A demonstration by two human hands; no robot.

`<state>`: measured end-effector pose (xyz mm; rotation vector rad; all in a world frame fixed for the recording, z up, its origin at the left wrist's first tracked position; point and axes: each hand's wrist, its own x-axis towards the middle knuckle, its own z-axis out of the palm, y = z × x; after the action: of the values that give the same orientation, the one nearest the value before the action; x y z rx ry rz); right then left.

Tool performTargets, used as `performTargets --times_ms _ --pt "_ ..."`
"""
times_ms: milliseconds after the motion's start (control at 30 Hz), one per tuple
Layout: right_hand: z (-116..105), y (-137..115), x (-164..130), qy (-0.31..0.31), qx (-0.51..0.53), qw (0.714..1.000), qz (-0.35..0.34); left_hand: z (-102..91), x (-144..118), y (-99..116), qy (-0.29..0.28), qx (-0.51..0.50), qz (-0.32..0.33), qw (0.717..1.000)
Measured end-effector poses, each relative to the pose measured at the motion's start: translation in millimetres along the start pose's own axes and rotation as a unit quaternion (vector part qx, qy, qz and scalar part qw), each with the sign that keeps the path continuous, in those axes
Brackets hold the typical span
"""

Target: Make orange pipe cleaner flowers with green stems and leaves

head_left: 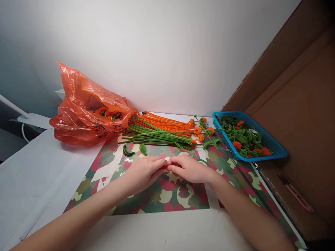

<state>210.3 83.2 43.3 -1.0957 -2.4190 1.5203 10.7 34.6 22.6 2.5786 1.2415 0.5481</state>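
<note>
My left hand [143, 171] and my right hand [188, 169] meet fingertip to fingertip over a red, green and cream patterned mat [167, 195]. Between the fingers shows a small orange piece [165, 167], pinched by both hands; most of it is hidden. Just beyond the hands lie two short curled green pieces [134, 150]. Behind those lies a bundle of green pipe cleaners [159, 137] and a bundle of orange ones [164, 122]. Small orange flowers on green stems [202, 130] lie to the right of the bundles.
A crumpled orange plastic bag [86, 111] with orange flowers inside sits at the back left. A blue basket [272, 148] with green and orange pieces stands at the right. A brown cardboard wall [295, 104] rises on the right, a white wall behind.
</note>
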Motion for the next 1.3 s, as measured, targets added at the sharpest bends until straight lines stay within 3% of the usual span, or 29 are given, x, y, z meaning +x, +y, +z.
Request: performTargets --times_ms 167,500,700,1033,1300 --pt "6 2 1 0.073 -0.046 0.994 -0.072 -2.2 0 -1 0.029 0.012 0.022 0.999" --pt "12 7 3 0.121 -0.139 0.974 -0.127 -4.0 -4 -4 0.005 -0.020 -0.020 1.000" --pt "10 7 4 0.106 -0.199 0.970 -0.091 3.4 -1 -4 -0.018 -0.060 -0.065 0.996" --pt "-2 -9 -7 0.070 -0.157 0.982 -0.074 6.8 0 2 0.003 0.030 -0.053 0.998" --pt "14 -11 -21 0.077 -0.181 0.977 -0.087 1.9 -7 26 0.019 -0.059 -0.065 0.996"
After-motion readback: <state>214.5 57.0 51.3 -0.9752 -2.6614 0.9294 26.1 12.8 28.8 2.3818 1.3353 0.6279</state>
